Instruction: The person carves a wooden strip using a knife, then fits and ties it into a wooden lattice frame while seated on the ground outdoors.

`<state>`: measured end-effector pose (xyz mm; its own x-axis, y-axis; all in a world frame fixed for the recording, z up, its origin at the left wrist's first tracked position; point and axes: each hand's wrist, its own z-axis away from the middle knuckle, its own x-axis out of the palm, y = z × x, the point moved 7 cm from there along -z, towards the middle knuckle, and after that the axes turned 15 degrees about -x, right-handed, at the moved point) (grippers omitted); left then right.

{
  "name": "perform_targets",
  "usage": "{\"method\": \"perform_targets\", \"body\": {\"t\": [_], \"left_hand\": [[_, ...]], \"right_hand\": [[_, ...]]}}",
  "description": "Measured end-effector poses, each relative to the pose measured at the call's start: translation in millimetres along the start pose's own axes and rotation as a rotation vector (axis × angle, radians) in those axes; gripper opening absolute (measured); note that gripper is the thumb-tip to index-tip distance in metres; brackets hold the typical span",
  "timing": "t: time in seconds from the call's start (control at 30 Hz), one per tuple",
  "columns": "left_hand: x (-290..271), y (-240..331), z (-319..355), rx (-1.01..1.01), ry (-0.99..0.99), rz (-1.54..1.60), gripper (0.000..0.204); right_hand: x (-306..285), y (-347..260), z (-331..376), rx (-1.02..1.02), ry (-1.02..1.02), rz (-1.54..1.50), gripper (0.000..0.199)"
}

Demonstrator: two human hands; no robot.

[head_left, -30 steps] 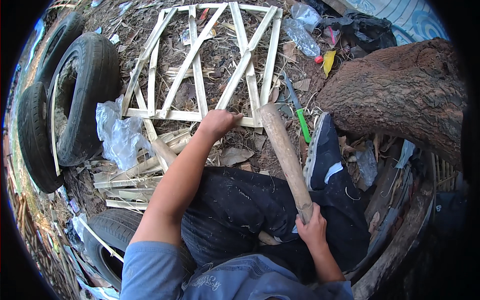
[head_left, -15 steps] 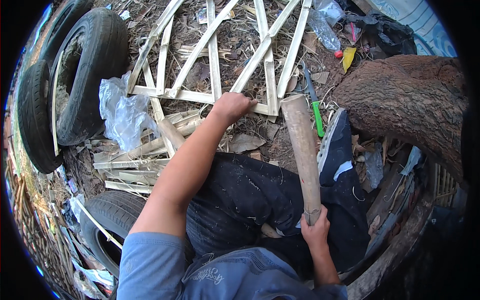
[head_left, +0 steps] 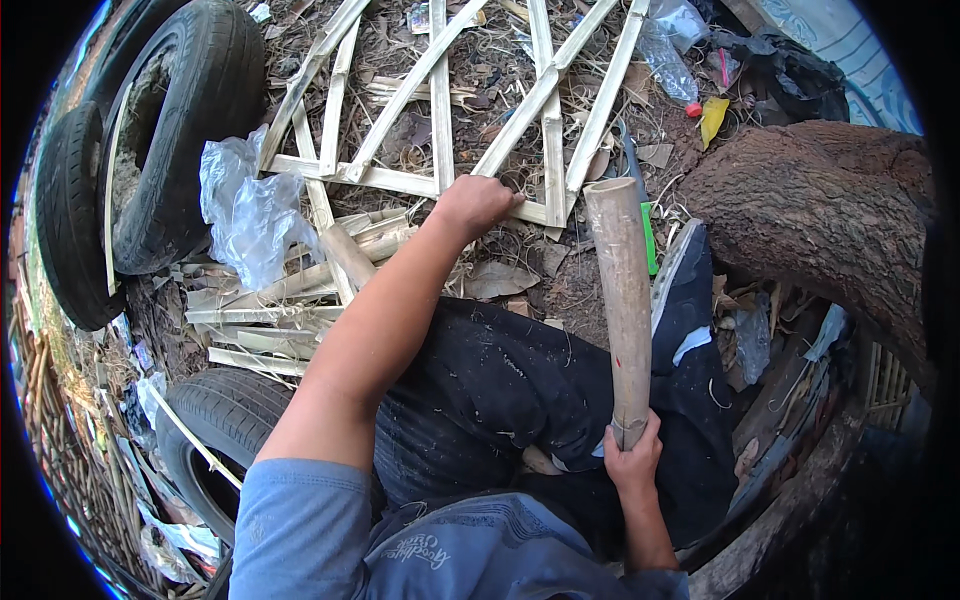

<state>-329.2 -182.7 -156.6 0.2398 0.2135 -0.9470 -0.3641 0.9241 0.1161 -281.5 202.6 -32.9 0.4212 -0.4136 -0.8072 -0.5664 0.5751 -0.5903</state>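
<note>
My left hand (head_left: 478, 207) is closed around the crosswise strip of a lattice of pale split bamboo strips (head_left: 397, 180) on the ground. Several longer strips cross each other and run away from it toward the far side. In my right hand (head_left: 633, 455), a thick bamboo stick (head_left: 620, 300) is gripped by its near, narrower end. The stick stands tilted up over my leg, its broad end pointing away from me. Behind that end lies a knife with a green handle (head_left: 650, 240), partly hidden by the stick.
Old tyres (head_left: 210, 130) stand at the left, with another tyre (head_left: 235, 415) nearer me. A clear plastic bag (head_left: 255, 215) lies beside split bamboo pieces (head_left: 265, 315). At right is a thick tree trunk (head_left: 810, 215); beyond it lie a plastic bottle (head_left: 665, 60) and a black bag (head_left: 780, 75).
The view has shifted slightly, and the stick's broad end now covers more of the knife. My left hand keeps its hold on the strip, my right hand on the stick.
</note>
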Motion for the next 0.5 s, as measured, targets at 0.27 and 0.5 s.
{"method": "perform_targets", "body": {"t": [0.27,0.5], "left_hand": [[-7.8,-1.3,-1.8,0.018,0.050,0.210,0.020],[3.7,1.1,-1.4,-0.001,-0.016,0.028,0.023]], "right_hand": [[1.0,-22.1,-2.1,-0.109,-0.089,0.105,0.053],[-20.7,-7.7,6.4,-0.073,0.133,-0.010,0.055]]}}
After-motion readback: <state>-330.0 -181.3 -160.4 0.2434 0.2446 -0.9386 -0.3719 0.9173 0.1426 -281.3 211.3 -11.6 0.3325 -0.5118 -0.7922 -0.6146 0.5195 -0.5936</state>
